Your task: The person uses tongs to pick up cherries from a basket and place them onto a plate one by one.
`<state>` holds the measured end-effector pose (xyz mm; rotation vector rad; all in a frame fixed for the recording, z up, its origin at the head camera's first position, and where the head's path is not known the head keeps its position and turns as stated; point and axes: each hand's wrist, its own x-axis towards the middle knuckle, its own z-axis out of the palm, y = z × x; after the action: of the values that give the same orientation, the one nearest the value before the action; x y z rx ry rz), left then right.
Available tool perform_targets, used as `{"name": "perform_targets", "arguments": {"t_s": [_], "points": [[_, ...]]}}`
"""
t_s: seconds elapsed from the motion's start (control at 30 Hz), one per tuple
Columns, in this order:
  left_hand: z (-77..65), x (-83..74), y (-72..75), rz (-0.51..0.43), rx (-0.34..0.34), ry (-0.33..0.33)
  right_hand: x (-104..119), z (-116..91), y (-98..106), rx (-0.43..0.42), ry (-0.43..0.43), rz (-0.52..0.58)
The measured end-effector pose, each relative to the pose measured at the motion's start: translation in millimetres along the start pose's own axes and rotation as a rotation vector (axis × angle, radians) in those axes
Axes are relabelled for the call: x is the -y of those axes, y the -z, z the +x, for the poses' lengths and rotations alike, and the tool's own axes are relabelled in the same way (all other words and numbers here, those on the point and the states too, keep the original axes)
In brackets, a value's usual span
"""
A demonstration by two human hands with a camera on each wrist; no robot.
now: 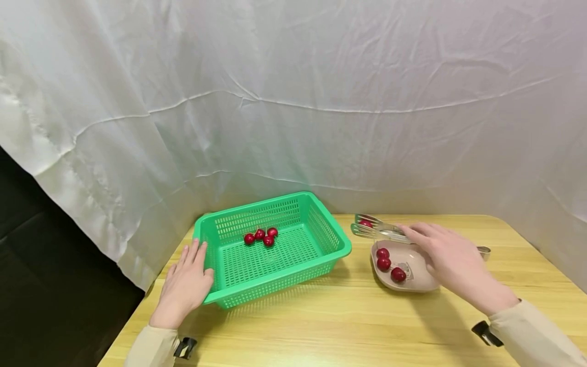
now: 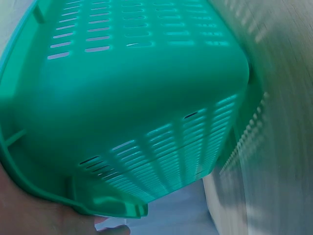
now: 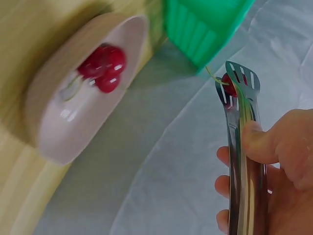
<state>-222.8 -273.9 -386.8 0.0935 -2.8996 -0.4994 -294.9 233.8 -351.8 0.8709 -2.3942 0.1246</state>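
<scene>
- Here's your right hand [image 1: 458, 260], fingers and thumb wrapped round a pair of shiny metal tongs with slotted ends [image 1: 390, 233].
- Out ahead of that grip, at the tong tips, you've got a round, dark-red cherry [image 1: 366, 223] caught between the two slotted ends, its thin yellow-green stem poking out in the right wrist view.
- Below the grip sits a pale pink, rounded dish [image 1: 423, 265], and in it three glossy red cherries [image 1: 383, 263], grouped on the side away from your palm.
- Well to the left of the grip, there's a green, perforated plastic basket [image 1: 279, 276], four shiny red cherries [image 1: 268, 241] clustered inside toward its far side.
- And your left hand [image 1: 185, 283]: straightened fingers resting at the basket's left rim.
- Beneath both hands, a light wood-grain table [image 1: 321, 326]; beyond them, a draped whitish curtain [image 1: 321, 148].
</scene>
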Motion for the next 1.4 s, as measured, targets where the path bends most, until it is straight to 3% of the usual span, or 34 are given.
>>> {"name": "perform_targets", "arguments": {"t_s": [0.37,0.7,1.07,1.4], "points": [[0.4,1.0,-0.7,0.002,-0.004,-0.002,-30,-30,-12,0.007,-0.063,-0.031],[-2.9,1.5,-0.7,-0.006,0.000,0.004,-44,-50,-34,0.088,-0.091,-0.044],[-1.3,1.6,-1.4,-0.007,-0.002,0.003,-43,-55,-36,0.144,-0.145,-0.011],[0.6,-0.3,0.1,-0.008,-0.003,0.000,-41,-51,-35,0.065,-0.116,-0.008]]}}
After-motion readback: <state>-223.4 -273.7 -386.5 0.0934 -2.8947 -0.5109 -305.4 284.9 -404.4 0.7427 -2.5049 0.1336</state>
